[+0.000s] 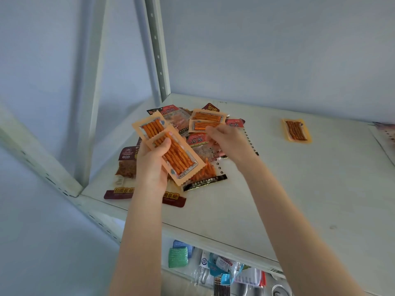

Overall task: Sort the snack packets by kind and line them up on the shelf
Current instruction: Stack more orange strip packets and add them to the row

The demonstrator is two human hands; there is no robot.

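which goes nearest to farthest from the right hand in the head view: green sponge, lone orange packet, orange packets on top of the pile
1. Orange packets on top of the pile, at the fingers of the right hand.
2. Lone orange packet, off to its right on the shelf.
3. Green sponge, below the shelf, front left.

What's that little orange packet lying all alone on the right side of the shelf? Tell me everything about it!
The lone orange packet is a flat, plastic-looking pouch with a clear window showing reddish-brown sticks side by side. It lies flat on the white shelf, slightly skewed, well apart from the pile. Only the shelf touches it.
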